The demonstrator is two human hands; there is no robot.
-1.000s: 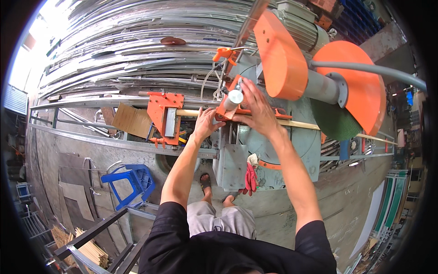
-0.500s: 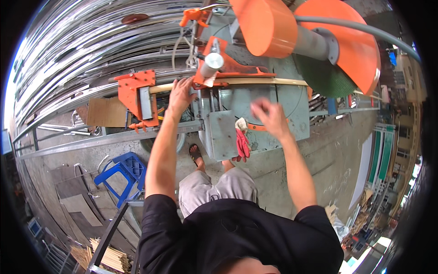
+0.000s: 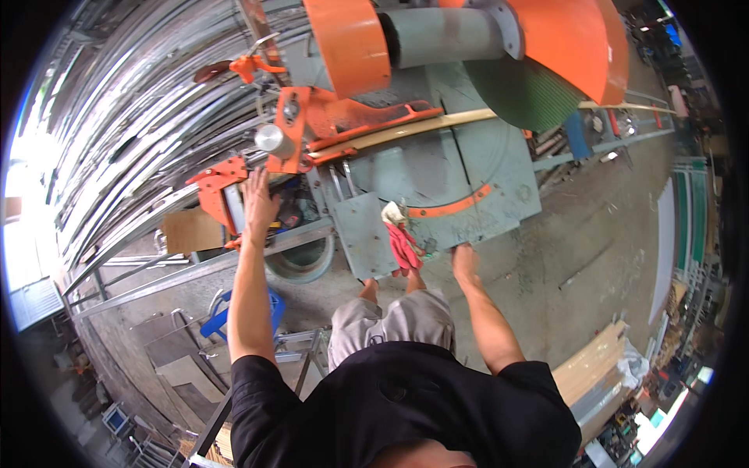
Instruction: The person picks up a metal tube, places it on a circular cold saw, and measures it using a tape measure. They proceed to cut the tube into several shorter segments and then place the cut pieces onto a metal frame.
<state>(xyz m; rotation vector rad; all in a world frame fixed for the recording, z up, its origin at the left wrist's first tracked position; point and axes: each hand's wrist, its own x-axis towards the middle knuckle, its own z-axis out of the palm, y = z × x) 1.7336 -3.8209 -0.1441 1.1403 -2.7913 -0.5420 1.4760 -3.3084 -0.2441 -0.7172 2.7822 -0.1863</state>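
A long pale wooden strip lies along the orange fence of a grey saw table, passing close to the dark green round blade. My left hand is open, its fingers stretched out between the orange stop block and the orange clamp with a silver knob. Whether those fingertips touch the strip's end is hidden. At the table's front edge, my right hand is closed, and what it grips cannot be made out. Between the hands, a red and white work glove lies on the table.
Orange guards and a grey motor cylinder stand over the table's far side. Metal bars are stacked at the far left. A blue stool is on the floor below the rail; boards lie at the right.
My right hand has come down from above the table to its front edge and closed. My left hand has moved left, towards the stop block. The whole view has shifted.
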